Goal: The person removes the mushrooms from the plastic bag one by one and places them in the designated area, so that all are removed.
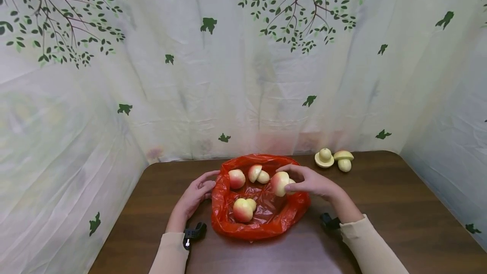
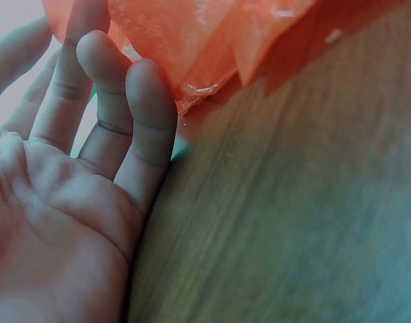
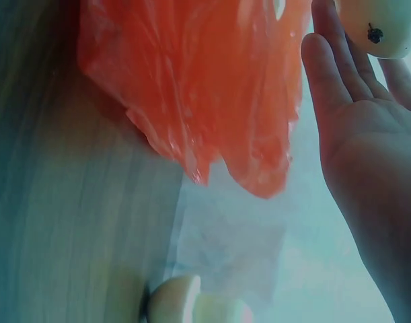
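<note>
A pale curtain [image 1: 243, 109] printed with leafy branches hangs behind and to the sides of a dark wooden table [image 1: 384, 210], where a person in light sleeves works with two bare hands over an open red plastic bag [image 1: 253, 232].

The right hand [image 1: 313, 182] holds a mushroom-shaped piece [image 1: 280, 184] between fingers and thumb, at the right side of the bag's wide mouth; it does not lie with the others. The left hand [image 1: 195, 195] touches the opposite rim, its fingers loosely bent in the left wrist view; whether they pinch the plastic cannot be told.

Three more pieces lie within the bag, well apart from the hands' grip: a rounded red-and-yellow piece [image 1: 236, 179] by the left wall, its underside hidden; a tilted mushroom [image 1: 258, 174] toward the back; and a front mushroom [image 1: 243, 210] near the close rim, its red-and-yellow cap facing the camera.

On the table beyond the right hand, two pale mushrooms [image 1: 344, 160] sit side by side at the far edge, touched by neither hand.

By that count, the work appears past its midpoint: three pieces rest inside, a fourth is in hand and not yet released, and two remain outside.
</note>
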`<state>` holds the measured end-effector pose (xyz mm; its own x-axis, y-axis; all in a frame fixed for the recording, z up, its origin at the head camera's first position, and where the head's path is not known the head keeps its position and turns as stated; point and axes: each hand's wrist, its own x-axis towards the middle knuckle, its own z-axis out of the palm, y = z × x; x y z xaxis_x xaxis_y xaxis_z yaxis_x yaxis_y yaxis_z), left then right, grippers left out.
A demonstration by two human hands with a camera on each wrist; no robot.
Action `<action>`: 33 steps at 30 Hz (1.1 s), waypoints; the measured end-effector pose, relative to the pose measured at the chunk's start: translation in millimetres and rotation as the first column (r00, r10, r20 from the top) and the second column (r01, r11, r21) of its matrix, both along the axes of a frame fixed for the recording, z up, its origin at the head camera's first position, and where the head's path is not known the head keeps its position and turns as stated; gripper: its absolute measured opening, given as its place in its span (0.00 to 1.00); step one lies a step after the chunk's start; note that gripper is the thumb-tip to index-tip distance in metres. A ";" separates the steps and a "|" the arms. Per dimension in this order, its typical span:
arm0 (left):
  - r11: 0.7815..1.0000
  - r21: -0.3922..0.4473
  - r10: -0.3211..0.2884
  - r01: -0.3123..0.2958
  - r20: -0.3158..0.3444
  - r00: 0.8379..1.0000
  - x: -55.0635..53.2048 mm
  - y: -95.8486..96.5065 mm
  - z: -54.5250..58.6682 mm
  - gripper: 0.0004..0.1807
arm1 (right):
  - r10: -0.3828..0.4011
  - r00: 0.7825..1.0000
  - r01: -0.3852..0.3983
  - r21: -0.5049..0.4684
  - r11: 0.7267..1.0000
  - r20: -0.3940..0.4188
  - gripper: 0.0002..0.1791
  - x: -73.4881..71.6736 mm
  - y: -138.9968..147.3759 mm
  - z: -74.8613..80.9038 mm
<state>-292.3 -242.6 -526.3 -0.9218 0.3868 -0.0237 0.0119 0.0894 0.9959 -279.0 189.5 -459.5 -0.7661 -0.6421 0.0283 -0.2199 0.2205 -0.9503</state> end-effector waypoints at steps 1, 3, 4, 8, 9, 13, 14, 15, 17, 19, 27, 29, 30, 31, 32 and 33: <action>1.000 0.000 -0.003 0.003 -0.002 1.000 0.2 0.0 0.1 0.28 | -0.003 1.000 0.003 -0.011 1.000 0.003 0.27 0.1 1.3 0.9; 1.000 0.003 -0.005 0.005 -0.004 1.000 0.7 0.1 0.8 0.28 | -0.015 1.000 0.015 -0.025 1.000 0.002 0.27 0.9 4.2 3.7; 1.000 0.005 -0.007 0.007 -0.005 1.000 1.1 0.1 0.7 0.28 | -0.019 1.000 0.019 -0.033 0.999 0.004 0.27 1.3 5.5 4.9; 1.000 0.013 -0.008 0.008 -0.003 1.000 1.7 -0.1 -0.4 0.28 | -0.037 0.999 0.037 -0.046 0.998 0.010 0.27 2.2 11.0 7.8; 1.000 0.013 -0.009 0.009 -0.003 1.000 1.6 -0.2 -0.9 0.28 | -0.039 0.999 0.039 -0.046 0.998 0.010 0.27 1.9 12.2 7.8; 1.000 0.013 -0.007 0.007 0.001 1.000 1.8 -0.1 -1.1 0.28 | -0.055 0.998 0.056 -0.035 0.998 0.013 0.26 -0.5 16.1 6.6; 1.000 0.013 -0.006 0.006 0.000 1.000 1.9 0.0 -0.9 0.28 | -0.059 0.998 0.059 -0.032 0.998 0.014 0.26 -1.0 16.9 6.5; 1.000 0.013 -0.006 0.006 0.001 1.000 1.9 0.1 -0.5 0.28 | -0.062 0.998 0.063 -0.030 0.998 0.014 0.26 -1.3 17.6 6.9; 1.000 0.011 -0.004 0.004 -0.001 1.000 1.8 0.3 0.3 0.28 | -0.067 0.998 0.067 -0.028 0.997 0.008 0.27 -1.9 19.0 7.8; 1.000 0.008 -0.002 0.002 -0.001 1.000 1.7 0.3 0.8 0.28 | -0.071 0.997 0.071 -0.028 0.997 0.004 0.27 -2.3 20.7 8.7; 1.000 -0.001 -0.001 0.001 -0.001 1.000 0.7 -0.3 0.1 0.28 | -0.099 0.995 0.099 -0.017 0.995 0.007 0.26 -4.7 30.0 9.8; 1.000 -0.001 -0.001 0.001 -0.001 1.000 0.3 -0.5 -0.4 0.28 | -0.105 0.994 0.106 -0.015 0.994 0.011 0.27 -4.9 32.0 10.3; 1.000 -0.001 -0.001 0.001 -0.002 1.000 0.0 -0.6 -0.6 0.28 | -0.109 0.994 0.109 -0.015 0.994 0.014 0.27 -4.9 32.9 10.6; 1.000 -0.001 -0.001 0.001 -0.003 1.000 -0.2 -0.6 -0.8 0.28 | -0.112 0.994 0.112 -0.016 0.994 0.015 0.27 -4.9 33.6 10.9; 1.000 -0.001 -0.002 0.002 -0.004 1.000 -0.4 -0.7 -1.1 0.28 | -0.114 0.993 0.114 -0.019 0.993 0.017 0.27 -4.9 34.3 11.2; 1.000 -0.002 -0.002 0.002 -0.005 1.000 -0.5 -0.8 -1.4 0.28 | -0.117 0.993 0.117 -0.023 0.993 0.020 0.27 -4.6 34.8 11.6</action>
<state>-292.8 -243.5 -527.6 -0.9211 0.3889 -0.0195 0.0174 0.0911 0.9957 -283.6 224.2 -447.9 -0.8365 -0.5472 0.0274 -0.1758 0.2209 -0.9593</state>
